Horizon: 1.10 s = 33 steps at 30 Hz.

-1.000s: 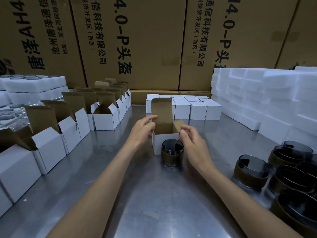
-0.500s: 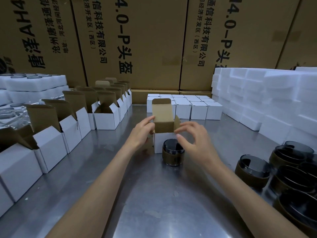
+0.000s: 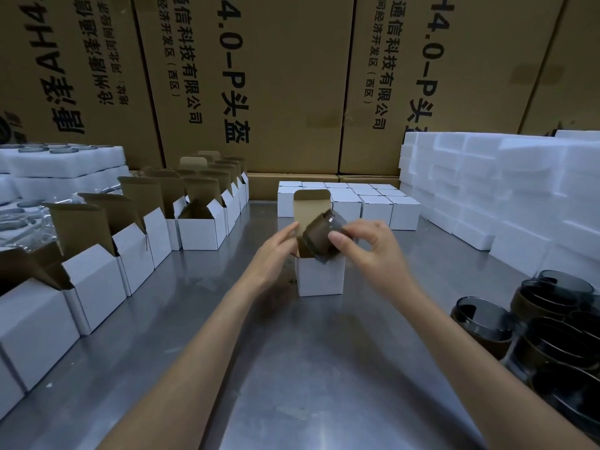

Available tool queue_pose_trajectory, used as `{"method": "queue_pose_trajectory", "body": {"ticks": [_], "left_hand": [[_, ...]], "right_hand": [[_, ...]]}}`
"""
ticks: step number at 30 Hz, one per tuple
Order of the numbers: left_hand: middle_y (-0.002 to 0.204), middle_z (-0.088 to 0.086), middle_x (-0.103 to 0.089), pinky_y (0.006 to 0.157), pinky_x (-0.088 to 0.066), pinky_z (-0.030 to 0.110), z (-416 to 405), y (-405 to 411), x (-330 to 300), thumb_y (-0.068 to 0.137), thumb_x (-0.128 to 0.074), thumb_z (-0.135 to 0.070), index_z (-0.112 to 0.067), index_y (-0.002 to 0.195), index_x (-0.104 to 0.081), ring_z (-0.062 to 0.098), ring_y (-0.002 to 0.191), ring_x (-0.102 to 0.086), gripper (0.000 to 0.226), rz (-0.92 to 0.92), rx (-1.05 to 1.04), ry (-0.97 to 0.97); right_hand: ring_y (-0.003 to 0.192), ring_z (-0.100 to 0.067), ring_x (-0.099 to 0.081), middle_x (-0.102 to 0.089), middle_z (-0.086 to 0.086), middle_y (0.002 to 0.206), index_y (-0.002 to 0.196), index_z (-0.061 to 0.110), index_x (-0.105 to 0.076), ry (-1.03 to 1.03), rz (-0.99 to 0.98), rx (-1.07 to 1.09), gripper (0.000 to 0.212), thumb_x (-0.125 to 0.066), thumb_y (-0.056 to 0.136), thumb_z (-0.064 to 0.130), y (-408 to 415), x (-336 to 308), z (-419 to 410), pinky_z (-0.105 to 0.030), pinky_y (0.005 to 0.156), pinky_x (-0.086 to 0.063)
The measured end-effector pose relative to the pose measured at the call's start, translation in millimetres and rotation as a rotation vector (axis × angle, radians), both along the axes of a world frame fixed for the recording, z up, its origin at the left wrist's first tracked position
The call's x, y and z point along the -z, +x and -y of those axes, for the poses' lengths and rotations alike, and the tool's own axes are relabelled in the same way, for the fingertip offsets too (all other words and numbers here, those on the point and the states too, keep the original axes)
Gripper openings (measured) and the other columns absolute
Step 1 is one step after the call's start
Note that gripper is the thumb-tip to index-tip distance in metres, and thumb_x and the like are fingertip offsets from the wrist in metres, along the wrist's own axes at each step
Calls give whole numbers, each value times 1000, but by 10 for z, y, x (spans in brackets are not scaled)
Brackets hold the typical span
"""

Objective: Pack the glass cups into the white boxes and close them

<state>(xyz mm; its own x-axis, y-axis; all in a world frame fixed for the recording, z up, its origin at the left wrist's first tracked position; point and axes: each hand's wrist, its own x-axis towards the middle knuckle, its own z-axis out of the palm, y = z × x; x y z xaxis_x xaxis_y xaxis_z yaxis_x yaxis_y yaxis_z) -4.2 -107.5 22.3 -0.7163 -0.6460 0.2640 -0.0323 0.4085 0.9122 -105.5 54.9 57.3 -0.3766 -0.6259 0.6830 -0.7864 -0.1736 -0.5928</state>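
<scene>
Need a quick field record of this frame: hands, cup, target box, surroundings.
right hand: grips a dark glass cup, tilted, above the box mouth
left hand: fingers straight, against the left side of the open white box
box lid: flap upright, not closed
cup in box: not yet
waiting cups: dark glass, right on the metal table
closed boxes: behind
open boxes: row on left

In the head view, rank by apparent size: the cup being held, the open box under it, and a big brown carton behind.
1. brown carton
2. open box
3. held cup, tilted and partly hidden, so only slightly smaller-looking
</scene>
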Motion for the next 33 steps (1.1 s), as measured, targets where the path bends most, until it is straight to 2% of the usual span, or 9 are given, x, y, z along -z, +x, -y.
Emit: {"method": "queue_pose_trajectory", "body": {"ticks": [3, 5, 9, 14, 21, 26, 29, 31, 33], "left_hand": [[131, 2, -58, 108, -37, 46, -25, -7, -2, 76, -46, -40, -30, 138, -49, 21, 125, -50, 63, 8, 32, 4], [121, -2, -62, 104, -40, 40, -31, 0, 3, 73, -46, -39, -31, 136, -50, 18, 119, -53, 63, 3, 19, 20], [128, -3, -55, 103, -39, 34, -31, 7, -2, 67, -46, -36, -36, 136, -47, 14, 116, -52, 70, 2, -11, 66], [130, -4, -51, 102, -39, 34, -36, 4, -7, 69, -46, -37, -37, 140, -43, 15, 117, -50, 71, 26, -3, 56], [129, -5, -50, 93, -39, 28, -53, 12, -20, 69, -46, -36, -35, 140, -43, 14, 116, -51, 72, 27, 1, 49], [128, -1, -53, 105, -38, 33, -56, 16, -35, 68, -44, -35, -34, 142, -41, 16, 116, -51, 74, 31, 4, 40], [121, -4, -57, 90, -43, 25, -81, 27, -49, 68, -44, -34, -36, 142, -40, 12, 110, -55, 74, 29, 8, 48], [111, -14, -58, 78, -40, 18, -108, 49, -72, 69, -43, -36, -38, 141, -39, 1, 102, -54, 73, 26, 23, 53], [109, -16, -56, 79, -39, 18, -138, 58, -86, 69, -41, -37, -42, 136, -43, 1, 98, -53, 67, 11, 52, 71]], "right_hand": [[97, -15, -36, -59, 14, 91, 93, 21, -71, 91, -154, 165, 20, -60, 90, 38, -43, -84, 207, -31, 84, -28], [106, -16, -34, -58, 12, 106, 100, 23, -71, 248, -324, 258, 27, -56, 91, 44, -98, -105, 314, -32, 85, -21], [120, -19, -27, -50, 11, 122, 106, 30, -70, 525, -529, 252, 31, -51, 92, 49, -183, -76, 423, -39, 98, -17], [125, -18, -23, -44, 13, 122, 102, 32, -72, 675, -517, 198, 28, -48, 94, 46, -201, -133, 442, -42, 105, -11], [129, -16, -17, -40, 14, 129, 100, 26, -71, 844, -521, 190, 33, -44, 96, 43, -208, -194, 472, -42, 111, -3], [129, -14, -20, -45, 13, 129, 83, 26, -59, 826, -521, 215, 28, -40, 96, 41, -280, -154, 427, -43, 114, -3], [125, -12, -24, -46, 14, 117, 88, 27, -69, 591, -364, 192, 30, -41, 96, 36, -281, -82, 383, -34, 107, -10], [121, -9, -28, -47, 11, 119, 103, 31, -71, 312, -90, 167, 33, -37, 98, 29, -254, -23, 363, -23, 97, -16], [122, -6, -32, -48, 6, 130, 122, 29, -61, 113, 288, 103, 37, -31, 101, 21, -233, 48, 352, -18, 94, -19]]}}
